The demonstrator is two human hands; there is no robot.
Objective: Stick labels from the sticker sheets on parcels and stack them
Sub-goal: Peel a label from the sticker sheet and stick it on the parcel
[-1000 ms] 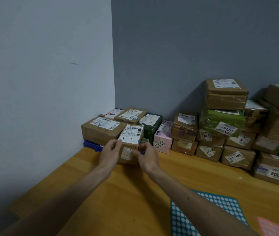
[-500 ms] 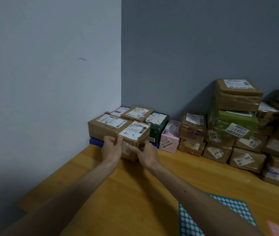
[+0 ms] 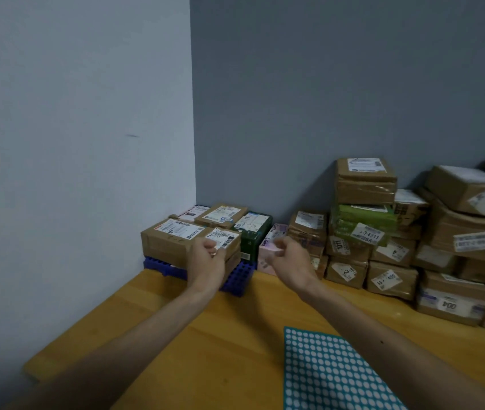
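A small brown parcel (image 3: 227,240) with a white shipping label lies on a blue crate (image 3: 239,280) in the corner, tight against a larger brown box (image 3: 168,240). My left hand (image 3: 205,263) grips the small parcel's front left corner, thumb on top by the label. To the right of that parcel, my right hand (image 3: 289,261) hangs in the air in front of a pink box (image 3: 267,246), fingers loosely curled and holding nothing. A teal sticker sheet (image 3: 327,375) with white round labels lies on the wooden table (image 3: 235,344) near me.
More labelled parcels stand behind the crate, among them a dark green box (image 3: 253,232). A tall pile of brown and green parcels (image 3: 365,220) fills the back right along the grey wall. A pale wall closes the left side.
The small parcel has gone from held in front of the stack to lying on the blue crate beside the larger box. My right hand has let go and moved right.
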